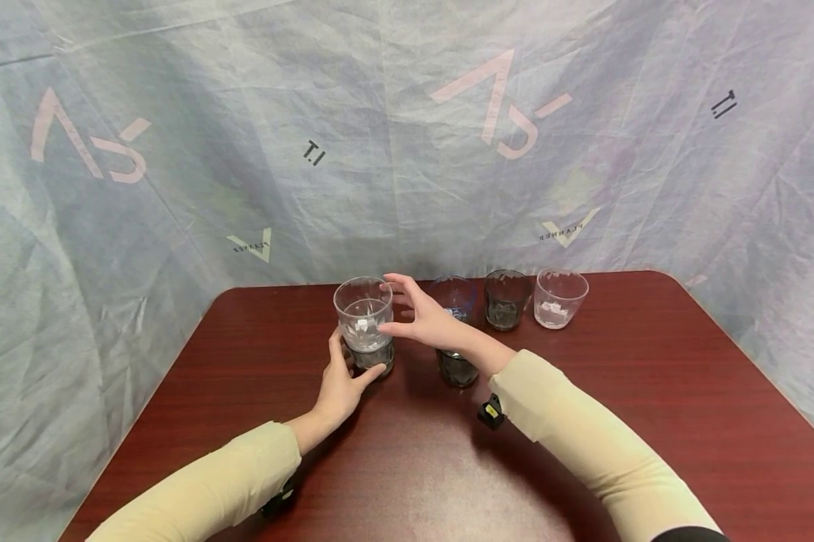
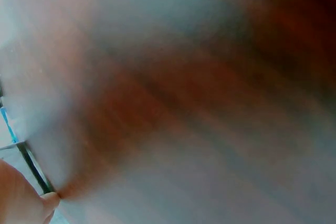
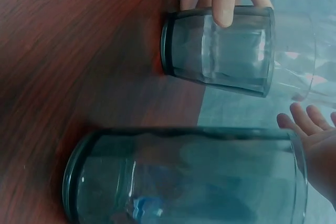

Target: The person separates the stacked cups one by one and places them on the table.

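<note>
A clear glass (image 1: 364, 312) sits nested upright in a dark-tinted glass (image 1: 373, 360) on the table. My left hand (image 1: 339, 388) holds the dark glass low down, thumb in front and fingers around the far left side. In the right wrist view, the left thumb lies along the wall of that dark glass (image 3: 236, 51). My right hand (image 1: 427, 312) is raised beside the clear glass, fingers spread and thumb apart from them. Its fingertips overlap the clear rim in the head view, while the right wrist view shows a gap there.
Another dark glass (image 1: 457, 370) stands under my right wrist, partly hidden. Behind it is a blue-rimmed glass (image 1: 452, 290). Further right stand a dark glass (image 1: 506, 301) and a clear glass (image 1: 561, 299). A printed grey cloth (image 1: 393, 150) hangs behind the red-brown table (image 1: 434, 467).
</note>
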Demonstrator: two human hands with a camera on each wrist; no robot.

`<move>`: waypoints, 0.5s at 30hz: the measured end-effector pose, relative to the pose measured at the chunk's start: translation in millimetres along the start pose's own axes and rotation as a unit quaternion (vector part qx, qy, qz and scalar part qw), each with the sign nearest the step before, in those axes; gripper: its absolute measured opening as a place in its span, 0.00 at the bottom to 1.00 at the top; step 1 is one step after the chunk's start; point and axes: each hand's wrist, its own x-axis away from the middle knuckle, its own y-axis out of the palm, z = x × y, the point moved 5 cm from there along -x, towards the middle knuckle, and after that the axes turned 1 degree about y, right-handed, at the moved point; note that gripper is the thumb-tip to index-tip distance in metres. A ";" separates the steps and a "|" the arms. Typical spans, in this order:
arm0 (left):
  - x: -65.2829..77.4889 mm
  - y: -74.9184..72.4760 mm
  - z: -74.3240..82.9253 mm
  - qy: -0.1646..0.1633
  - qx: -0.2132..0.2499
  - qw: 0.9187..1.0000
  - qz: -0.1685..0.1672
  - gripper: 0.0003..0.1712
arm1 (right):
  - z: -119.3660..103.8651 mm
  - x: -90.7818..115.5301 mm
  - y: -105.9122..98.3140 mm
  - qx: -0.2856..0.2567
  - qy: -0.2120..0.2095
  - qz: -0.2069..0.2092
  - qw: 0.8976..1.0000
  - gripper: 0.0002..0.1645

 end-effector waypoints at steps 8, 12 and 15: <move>0.4 -0.1 -3.1 -0.017 0.001 1.000 -0.002 0.55 | 4.9 -8.0 9.7 -0.001 -0.003 -0.001 1.000 0.49; 0.4 0.1 -3.9 -0.014 0.002 1.000 0.000 0.55 | 6.0 -9.7 13.2 0.004 -0.001 -0.007 1.000 0.49; 0.1 0.5 -3.0 -0.005 0.005 1.000 0.001 0.55 | 7.7 -10.7 14.5 0.005 0.000 -0.004 1.000 0.49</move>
